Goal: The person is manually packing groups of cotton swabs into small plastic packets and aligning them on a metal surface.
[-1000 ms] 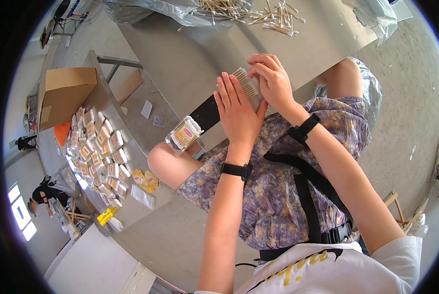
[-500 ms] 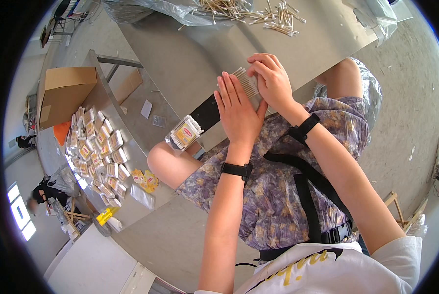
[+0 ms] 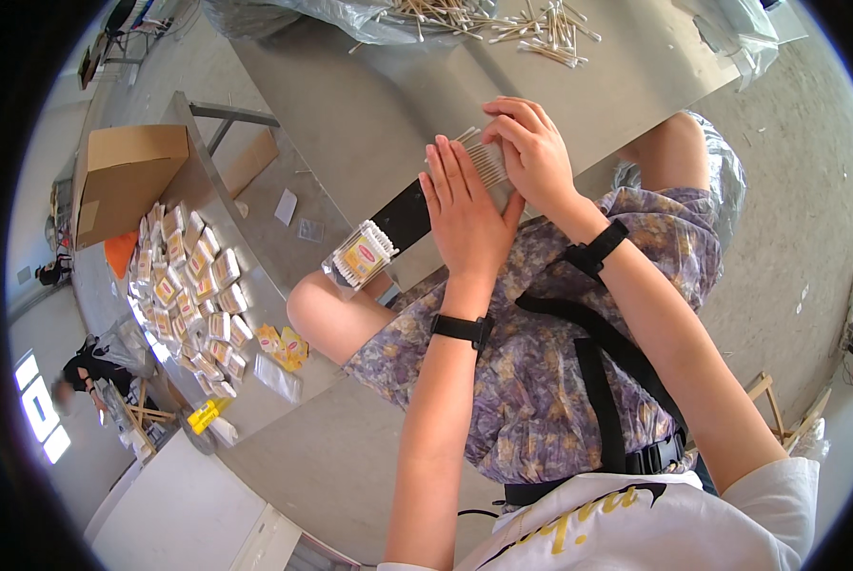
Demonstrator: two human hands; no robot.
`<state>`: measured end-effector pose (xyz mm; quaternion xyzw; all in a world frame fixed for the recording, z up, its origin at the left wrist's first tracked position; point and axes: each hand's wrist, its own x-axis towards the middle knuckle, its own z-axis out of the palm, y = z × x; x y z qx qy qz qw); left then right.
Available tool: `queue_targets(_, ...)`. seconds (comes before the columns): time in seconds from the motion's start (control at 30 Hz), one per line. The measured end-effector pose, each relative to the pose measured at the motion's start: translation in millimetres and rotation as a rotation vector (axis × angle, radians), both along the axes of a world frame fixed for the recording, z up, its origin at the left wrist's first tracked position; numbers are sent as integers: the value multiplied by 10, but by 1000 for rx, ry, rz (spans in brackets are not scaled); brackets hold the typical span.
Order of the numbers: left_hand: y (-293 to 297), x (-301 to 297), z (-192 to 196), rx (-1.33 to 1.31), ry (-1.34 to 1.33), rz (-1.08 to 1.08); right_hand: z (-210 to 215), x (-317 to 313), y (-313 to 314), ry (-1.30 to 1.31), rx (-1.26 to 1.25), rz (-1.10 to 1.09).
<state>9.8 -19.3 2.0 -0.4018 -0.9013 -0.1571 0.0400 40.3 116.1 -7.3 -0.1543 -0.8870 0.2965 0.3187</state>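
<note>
A row of cotton swabs (image 3: 486, 160) lies side by side on the bench's near edge, between my two hands. My left hand (image 3: 466, 209) rests flat with fingers stretched out along the row's left side, over a black strip (image 3: 405, 218). At the row's right end, the bent, closed fingers of my right hand (image 3: 533, 152) press on the swabs; its fingertips are partly hidden. By the strip's lower left end is a clear pack of cotton swabs (image 3: 362, 255) with a yellow and red label.
Loose swabs (image 3: 555, 33) and a plastic bag (image 3: 341, 21) lie at the bench's far side. On a lower table to the left are several packed swab boxes (image 3: 198, 271), a cardboard box (image 3: 131, 176), yellow cards (image 3: 284, 347) and a yellow tube-like thing (image 3: 208, 416).
Both hands stay at the row of swabs. The right hand's fingers have shifted slightly, and the whole view has moved a little.
</note>
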Motion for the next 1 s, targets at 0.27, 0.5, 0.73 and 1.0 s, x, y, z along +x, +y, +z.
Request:
queue_targets(0.27,-1,4,-21,9,9,3,74,-113,59,-35,-47,36)
queue_targets(0.5,-35,8,-7,23,4,-4,161,-326,368,-175,177,51)
queue_targets(0.73,-45,-4,-25,147,-31,-3,181,-171,576,-48,154,-55)
queue_targets(1.0,-90,43,0,8,23,-23,344,111,244,-228,-47,290)
